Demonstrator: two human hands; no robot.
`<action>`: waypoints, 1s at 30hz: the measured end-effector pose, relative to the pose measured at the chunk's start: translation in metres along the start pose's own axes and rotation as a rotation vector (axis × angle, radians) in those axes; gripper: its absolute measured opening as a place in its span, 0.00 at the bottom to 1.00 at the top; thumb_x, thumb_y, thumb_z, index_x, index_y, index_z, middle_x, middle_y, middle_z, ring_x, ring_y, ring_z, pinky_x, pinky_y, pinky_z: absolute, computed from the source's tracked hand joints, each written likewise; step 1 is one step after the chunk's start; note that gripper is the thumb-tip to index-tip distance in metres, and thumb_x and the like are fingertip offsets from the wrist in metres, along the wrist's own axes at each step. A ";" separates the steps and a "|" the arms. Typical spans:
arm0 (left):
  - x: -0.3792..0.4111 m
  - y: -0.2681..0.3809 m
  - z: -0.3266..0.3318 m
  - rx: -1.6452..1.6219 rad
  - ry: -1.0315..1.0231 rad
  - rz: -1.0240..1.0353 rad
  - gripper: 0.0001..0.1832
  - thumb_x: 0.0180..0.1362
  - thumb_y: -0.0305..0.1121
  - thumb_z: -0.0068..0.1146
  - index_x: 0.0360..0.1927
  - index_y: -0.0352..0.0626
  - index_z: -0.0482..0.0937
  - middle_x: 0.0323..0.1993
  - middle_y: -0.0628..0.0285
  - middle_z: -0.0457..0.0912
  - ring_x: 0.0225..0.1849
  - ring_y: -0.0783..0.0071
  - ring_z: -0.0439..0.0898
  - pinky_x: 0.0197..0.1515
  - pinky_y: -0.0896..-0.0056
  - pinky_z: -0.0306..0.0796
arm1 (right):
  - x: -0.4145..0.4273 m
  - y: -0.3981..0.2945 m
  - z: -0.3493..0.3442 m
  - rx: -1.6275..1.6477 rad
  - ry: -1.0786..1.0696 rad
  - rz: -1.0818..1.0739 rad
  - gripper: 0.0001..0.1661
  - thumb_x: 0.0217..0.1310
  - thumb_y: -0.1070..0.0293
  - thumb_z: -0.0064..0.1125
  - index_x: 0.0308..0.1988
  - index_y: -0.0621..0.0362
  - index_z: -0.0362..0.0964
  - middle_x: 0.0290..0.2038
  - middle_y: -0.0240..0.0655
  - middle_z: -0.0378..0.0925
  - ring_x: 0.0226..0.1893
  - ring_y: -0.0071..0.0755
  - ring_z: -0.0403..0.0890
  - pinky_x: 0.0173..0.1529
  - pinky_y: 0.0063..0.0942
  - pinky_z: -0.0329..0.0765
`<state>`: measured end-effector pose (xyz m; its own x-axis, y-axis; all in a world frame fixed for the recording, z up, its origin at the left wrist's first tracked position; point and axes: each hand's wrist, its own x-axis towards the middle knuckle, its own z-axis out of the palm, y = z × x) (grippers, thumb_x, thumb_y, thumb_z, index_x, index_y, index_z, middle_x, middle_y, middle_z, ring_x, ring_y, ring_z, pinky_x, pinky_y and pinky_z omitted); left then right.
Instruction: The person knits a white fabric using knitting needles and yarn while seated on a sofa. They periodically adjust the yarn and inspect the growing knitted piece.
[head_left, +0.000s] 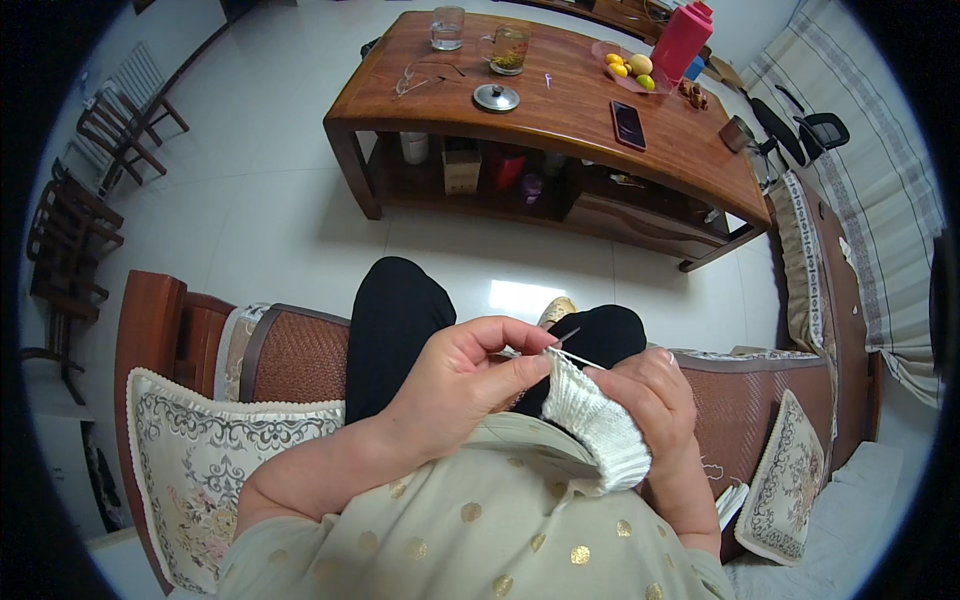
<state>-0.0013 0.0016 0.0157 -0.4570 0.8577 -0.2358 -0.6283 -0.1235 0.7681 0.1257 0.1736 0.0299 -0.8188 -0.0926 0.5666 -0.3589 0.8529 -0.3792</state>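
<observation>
A white ribbed piece of knitting (596, 429) hangs between my hands above my lap. With thumb and index finger, my left hand (469, 367) pinches its upper edge. The tip of a thin knitting needle (570, 335) sticks out just past those fingertips. My right hand (656, 397) grips the knitting along its right side, fingers curled. A taut strand of white yarn (581, 361) runs between the two hands. How the stitches sit on the needle is hidden by my fingers.
Across the floor stands a wooden coffee table (555, 112) bearing a phone (628, 125), glasses (427, 79), a tea mug (510, 51) and a fruit plate (660, 82). Patterned cushions (225, 480) lie on the sofa (304, 352) at both sides. White yarn (731, 504) rests at my right.
</observation>
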 end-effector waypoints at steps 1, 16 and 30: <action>-0.001 0.005 0.002 0.005 -0.002 -0.048 0.08 0.57 0.23 0.56 0.41 0.36 0.77 0.29 0.68 0.77 0.23 0.90 0.65 0.23 0.87 0.56 | 0.000 0.001 -0.001 0.020 -0.006 -0.007 0.26 0.38 0.65 0.65 0.42 0.62 0.75 0.28 0.35 0.75 0.28 0.35 0.76 0.34 0.29 0.68; -0.003 0.006 0.002 0.101 -0.097 -0.058 0.12 0.61 0.26 0.52 0.47 0.35 0.77 0.41 0.63 0.79 0.41 0.82 0.77 0.47 0.81 0.71 | -0.007 0.004 -0.003 -0.113 0.032 -0.035 0.26 0.39 0.67 0.64 0.43 0.62 0.75 0.28 0.31 0.72 0.27 0.32 0.73 0.34 0.28 0.67; 0.003 -0.013 0.004 0.105 0.115 0.059 0.05 0.56 0.24 0.58 0.37 0.36 0.78 0.34 0.62 0.80 0.35 0.79 0.78 0.40 0.79 0.73 | -0.007 -0.003 0.012 -0.268 0.012 -0.077 0.29 0.39 0.65 0.61 0.46 0.63 0.72 0.25 0.31 0.65 0.25 0.31 0.69 0.31 0.30 0.64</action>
<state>0.0082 0.0076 0.0069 -0.5644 0.7867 -0.2502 -0.5316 -0.1145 0.8392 0.1270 0.1657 0.0187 -0.7878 -0.1582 0.5953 -0.2874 0.9492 -0.1280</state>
